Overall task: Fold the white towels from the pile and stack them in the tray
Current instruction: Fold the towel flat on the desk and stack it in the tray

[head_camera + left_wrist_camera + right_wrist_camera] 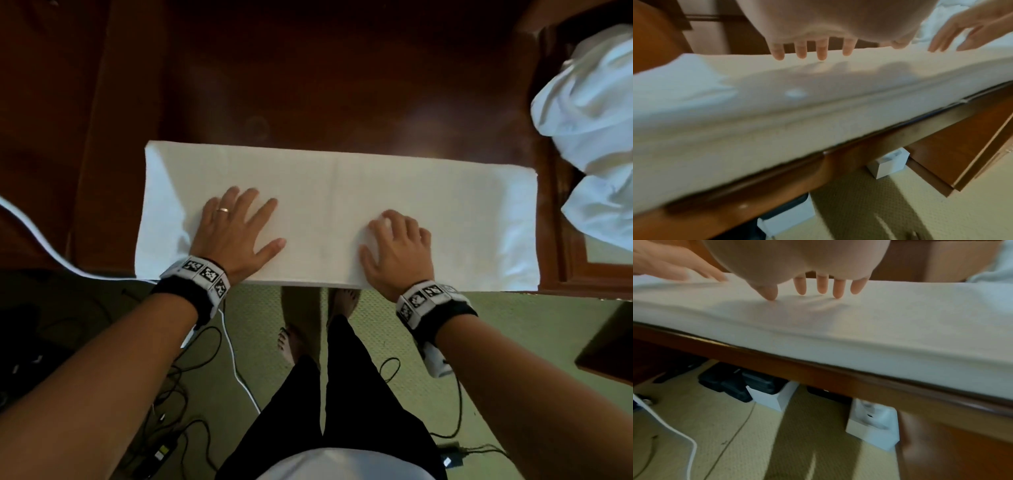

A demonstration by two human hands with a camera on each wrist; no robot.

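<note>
A white towel (325,185), folded into a long band, lies flat along the front edge of the dark wooden table (308,85). My left hand (236,229) rests flat on its left half with the fingers spread; its fingertips (821,53) touch the cloth (777,97). On the right half sits my right hand (397,246), fingers bent, thumb and fingertips (837,292) pressing into the towel (879,318) and raising small wrinkles. A heap of crumpled white towels (592,113) lies at the far right over a wooden tray (565,246).
The towel's near edge sits flush with the table's front edge (818,369). Below it are green carpet (513,359), black cables (191,387), a white cable (236,363) and white boxes (873,426). The person's bare feet (291,342) stand close to the table.
</note>
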